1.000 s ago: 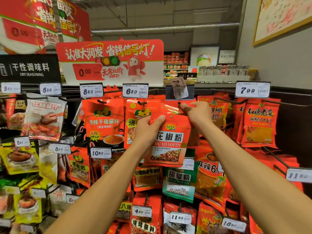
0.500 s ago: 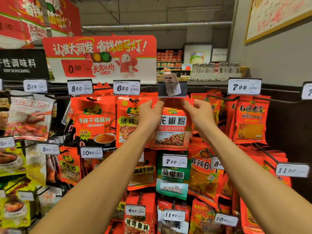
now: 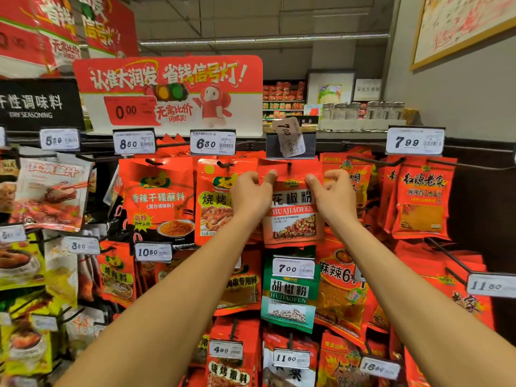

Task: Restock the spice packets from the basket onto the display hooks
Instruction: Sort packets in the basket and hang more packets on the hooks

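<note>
Fingers of both hands pinch the top edge of one red spice packet [image 3: 293, 216] labelled HUAJIAOFEN: left hand [image 3: 251, 195] on the upper left corner, thumb across the front; right hand [image 3: 333, 192] on the upper right corner, fingers curled. Packet hangs upright, its punched hole at the tip of a dark display hook [image 3: 289, 166] in the top row; can't tell how far onto the hook it sits. Directly above, a tag holder [image 3: 290, 145] with a loose 7.00 paper tag [image 3: 289, 136] sitting crooked in it. Left neighbours on the same row: red barbecue-seasoning packets [image 3: 213, 199] under a 6.80 tag [image 3: 212, 142], partly behind the left hand, then red dip-seasoning packets [image 3: 156, 199] under 8.50 [image 3: 134, 142]. Right neighbours: red packets [image 3: 421, 202] under a 7.99 tag [image 3: 415, 141]. Row below: green HUJIAOFEN packet [image 3: 290, 297] with its own 7.00 tag [image 3: 293, 268], straight under the held one. Every hook in view carries stacked packets, mostly red, some yellow at far left. Basket not in view. Surface is a peg-hook rack wall; red promo sign [image 3: 167, 90] showing 0.00 on top, black "DRY SEASONING" board [image 3: 36, 106] at left. Behind: grey wall [image 3: 460, 88], row of glass jars [image 3: 363, 110] on a ledge, more shelves further back.
</note>
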`<move>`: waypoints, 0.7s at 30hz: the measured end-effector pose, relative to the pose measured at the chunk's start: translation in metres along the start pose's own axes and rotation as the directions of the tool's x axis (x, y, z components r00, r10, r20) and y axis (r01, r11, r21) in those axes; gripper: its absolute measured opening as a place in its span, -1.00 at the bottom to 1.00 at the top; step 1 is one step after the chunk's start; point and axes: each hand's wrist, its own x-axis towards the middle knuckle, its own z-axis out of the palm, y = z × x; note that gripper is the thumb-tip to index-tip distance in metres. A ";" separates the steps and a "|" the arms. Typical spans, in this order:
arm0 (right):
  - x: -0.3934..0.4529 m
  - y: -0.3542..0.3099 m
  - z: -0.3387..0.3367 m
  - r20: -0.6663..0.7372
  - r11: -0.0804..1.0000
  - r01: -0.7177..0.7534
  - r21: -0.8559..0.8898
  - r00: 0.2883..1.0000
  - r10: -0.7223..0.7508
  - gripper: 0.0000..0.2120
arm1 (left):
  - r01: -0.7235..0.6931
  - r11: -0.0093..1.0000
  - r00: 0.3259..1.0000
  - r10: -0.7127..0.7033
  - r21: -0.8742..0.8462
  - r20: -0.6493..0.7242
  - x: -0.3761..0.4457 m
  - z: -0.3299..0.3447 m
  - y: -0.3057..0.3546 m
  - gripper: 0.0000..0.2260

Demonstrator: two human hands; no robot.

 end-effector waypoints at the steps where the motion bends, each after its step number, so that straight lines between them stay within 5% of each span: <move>1: -0.002 0.002 0.000 0.003 1.000 0.014 -0.002 1.000 -0.014 -0.71 | -0.028 0.999 0.999 0.028 0.045 -0.015 -0.001 -0.001 -0.005 -0.56; 4: 0.002 -0.001 0.003 0.015 0.993 0.091 -0.077 0.996 -0.090 -0.72 | -0.023 0.994 1.000 0.023 0.105 0.000 0.000 -0.002 -0.010 -0.53; 10: 0.027 -0.010 0.011 0.046 0.991 -0.112 -0.074 0.992 0.116 -0.60 | 0.080 0.976 0.996 -0.084 0.202 0.009 0.013 0.007 0.006 -0.58; 13: 0.025 -0.008 0.006 0.098 0.978 -0.043 -0.203 0.993 0.063 -0.62 | 0.046 0.973 0.998 -0.054 0.226 0.026 0.013 0.005 0.005 -0.58; 17: -0.004 0.005 -0.016 0.050 0.943 0.076 -0.325 0.997 -0.063 -0.70 | -0.055 0.991 0.997 0.047 0.126 0.067 -0.003 -0.016 -0.005 -0.78; 21: -0.047 0.011 -0.033 0.031 0.976 0.176 -0.126 0.984 -0.174 -0.86 | -0.054 0.996 0.986 0.066 -0.077 0.153 -0.036 -0.055 -0.022 -0.83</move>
